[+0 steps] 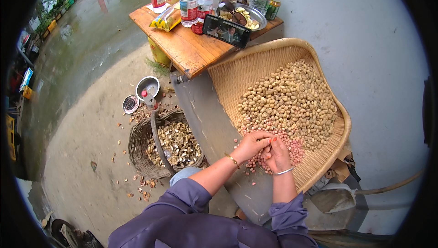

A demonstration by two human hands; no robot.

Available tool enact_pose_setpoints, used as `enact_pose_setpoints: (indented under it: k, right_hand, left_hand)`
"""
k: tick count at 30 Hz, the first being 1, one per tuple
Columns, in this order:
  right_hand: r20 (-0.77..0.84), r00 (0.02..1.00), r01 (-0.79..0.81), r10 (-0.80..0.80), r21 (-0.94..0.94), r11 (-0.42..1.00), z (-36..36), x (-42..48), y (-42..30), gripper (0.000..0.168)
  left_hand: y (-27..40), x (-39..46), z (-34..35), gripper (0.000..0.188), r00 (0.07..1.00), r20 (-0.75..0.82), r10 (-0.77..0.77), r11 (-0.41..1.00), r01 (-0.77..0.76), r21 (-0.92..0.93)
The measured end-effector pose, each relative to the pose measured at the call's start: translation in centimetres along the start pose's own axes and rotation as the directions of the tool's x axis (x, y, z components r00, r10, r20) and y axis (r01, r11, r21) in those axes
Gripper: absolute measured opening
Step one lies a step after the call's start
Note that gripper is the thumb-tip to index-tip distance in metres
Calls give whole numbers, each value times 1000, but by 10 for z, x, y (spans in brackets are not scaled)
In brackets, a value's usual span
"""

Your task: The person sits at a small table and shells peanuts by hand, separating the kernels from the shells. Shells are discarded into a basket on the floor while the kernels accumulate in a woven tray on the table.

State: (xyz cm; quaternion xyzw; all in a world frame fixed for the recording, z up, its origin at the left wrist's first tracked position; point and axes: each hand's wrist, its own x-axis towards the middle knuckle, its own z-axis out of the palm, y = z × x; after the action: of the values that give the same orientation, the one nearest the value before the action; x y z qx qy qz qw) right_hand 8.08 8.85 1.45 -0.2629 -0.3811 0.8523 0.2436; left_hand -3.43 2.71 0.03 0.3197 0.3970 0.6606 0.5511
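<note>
My left hand (252, 146), with a gold bracelet at the wrist, and my right hand (279, 155), with a silver bangle, meet fingertip to fingertip. The fingers are bent inward, and whatever lies between them is hidden. Both hands are over the open end of a woven winnowing basket (227, 87). Shelled pink peanut kernels (295, 148) lie beneath and around the hands. Beyond them is a large heap of unshelled peanuts (287, 101). To the left, a dark wicker basket (137, 148) with a branch-like handle (158, 142) holds empty peanut shells (178, 145).
A wooden table (184, 49) bears bottles (189, 5), a propped phone (226, 31), sunglasses (239, 18) and a metal plate (262, 22). A steel bowl (148, 83) and a bottle (149, 99) are near the wicker basket. A shovel (335, 198) lies right.
</note>
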Motion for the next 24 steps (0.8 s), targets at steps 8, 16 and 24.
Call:
enact_pose_setpoints:
  k: [8,16,24]
  right_hand:
    - [-48,999,-19,25,135,991,-3,6,12,15]
    - [-282,949,131,-139,-48,990,1,15,38,16]
    - [-318,843,316,-434,-359,878,4,22,57,17]
  left_hand:
    - [8,-4,12,22,980,-155,-126,991,118,-65]
    - [-14,2,7,22,943,-318,-93,996,89,-27]
    - [-43,15,1,19,890,-431,-150,965,37,-261]
